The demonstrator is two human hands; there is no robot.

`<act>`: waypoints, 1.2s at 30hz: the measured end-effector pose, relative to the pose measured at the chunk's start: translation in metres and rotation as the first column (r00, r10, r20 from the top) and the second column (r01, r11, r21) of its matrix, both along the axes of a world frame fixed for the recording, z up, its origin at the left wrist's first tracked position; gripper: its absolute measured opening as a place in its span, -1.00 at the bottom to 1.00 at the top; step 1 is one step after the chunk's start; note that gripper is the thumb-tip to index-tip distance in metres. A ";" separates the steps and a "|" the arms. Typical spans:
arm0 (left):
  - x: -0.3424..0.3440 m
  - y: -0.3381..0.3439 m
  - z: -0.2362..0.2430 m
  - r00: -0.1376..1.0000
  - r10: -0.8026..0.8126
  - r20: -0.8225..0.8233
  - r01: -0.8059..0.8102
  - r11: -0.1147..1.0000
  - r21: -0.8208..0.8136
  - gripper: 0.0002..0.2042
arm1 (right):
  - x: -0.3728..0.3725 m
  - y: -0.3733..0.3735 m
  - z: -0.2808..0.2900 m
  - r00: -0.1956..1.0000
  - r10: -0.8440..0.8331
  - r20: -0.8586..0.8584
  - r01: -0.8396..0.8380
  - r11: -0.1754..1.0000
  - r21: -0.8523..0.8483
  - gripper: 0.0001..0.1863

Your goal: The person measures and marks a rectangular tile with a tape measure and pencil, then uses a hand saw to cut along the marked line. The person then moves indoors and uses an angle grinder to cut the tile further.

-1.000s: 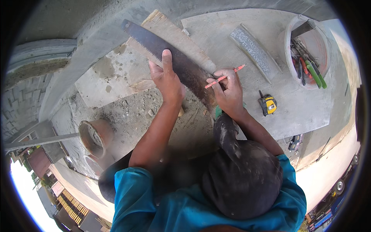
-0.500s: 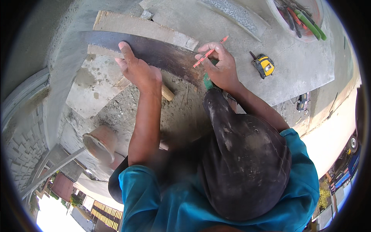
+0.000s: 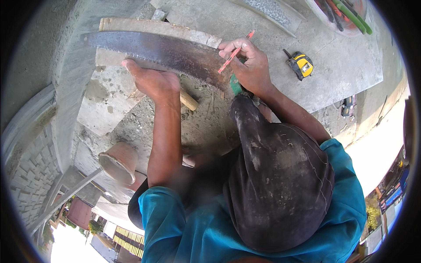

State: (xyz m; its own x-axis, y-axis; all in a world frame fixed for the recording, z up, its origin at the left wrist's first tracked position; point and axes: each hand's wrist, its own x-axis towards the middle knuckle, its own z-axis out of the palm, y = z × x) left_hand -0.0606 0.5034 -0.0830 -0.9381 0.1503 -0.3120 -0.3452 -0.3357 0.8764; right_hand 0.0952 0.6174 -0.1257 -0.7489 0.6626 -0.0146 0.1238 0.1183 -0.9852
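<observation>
A handsaw with a long, rust-browned blade [image 3: 153,49] lies across a pale wooden board [image 3: 116,25], its teeth facing me. My left hand [image 3: 155,82] cups the board's near edge from below; most of its fingers are hidden under it. At the right end, my right hand [image 3: 251,65] pinches a red pencil [image 3: 232,57], its fingertips close to the board's end. The saw's green handle [image 3: 235,84] shows just below that hand; whether the palm touches it cannot be made out.
A yellow and black tape measure [image 3: 301,65] rests on a grey sheet [image 3: 342,79] at right. Beyond it stands a tub of hand tools [image 3: 351,17]. A short round stick [image 3: 188,101] lies on gritty ground below the board. A dirty bucket [image 3: 118,163] is at lower left.
My left thumb has come off the blade, and the hand has dropped to the board's near edge. The blade's far left end is lifted slightly into fuller view. The pencil stays in my right hand.
</observation>
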 end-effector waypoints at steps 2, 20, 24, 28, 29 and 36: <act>-0.003 -0.003 -0.002 1.000 -0.011 0.008 0.011 1.000 0.003 -0.39 | 0.000 0.001 0.001 1.000 0.006 0.007 -0.007 1.000 0.008 -0.91; 0.000 -0.006 -0.002 0.996 0.024 0.084 -0.023 1.000 -0.021 -0.27 | 0.002 -0.004 -0.004 0.999 -0.038 0.009 0.039 0.982 -0.182 -0.92; 0.000 -0.005 -0.004 0.991 0.075 0.113 -0.067 0.995 -0.074 -0.25 | 0.000 -0.005 -0.005 0.998 -0.059 -0.007 0.057 0.978 -0.201 -0.91; 0.000 -0.005 -0.008 0.992 0.061 0.108 -0.053 0.996 -0.076 -0.22 | 0.001 -0.005 -0.007 0.997 -0.052 -0.055 0.040 0.980 -0.195 -0.90; 0.001 -0.004 -0.006 0.992 0.061 0.108 -0.052 0.996 -0.079 -0.21 | 0.002 -0.004 -0.006 0.998 -0.041 -0.049 0.031 0.982 -0.184 -0.92; 0.001 -0.005 -0.006 0.998 0.025 0.049 -0.022 0.998 -0.057 -0.20 | 0.003 -0.004 -0.005 0.999 -0.021 -0.026 0.017 0.989 -0.149 -0.93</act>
State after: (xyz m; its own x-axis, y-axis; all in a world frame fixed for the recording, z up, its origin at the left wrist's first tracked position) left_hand -0.0591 0.4988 -0.0886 -0.9242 0.1095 -0.3658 -0.3816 -0.2945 0.8761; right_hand 0.0983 0.6137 -0.1305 -0.7377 0.6685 -0.0939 0.0974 -0.0322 -0.9947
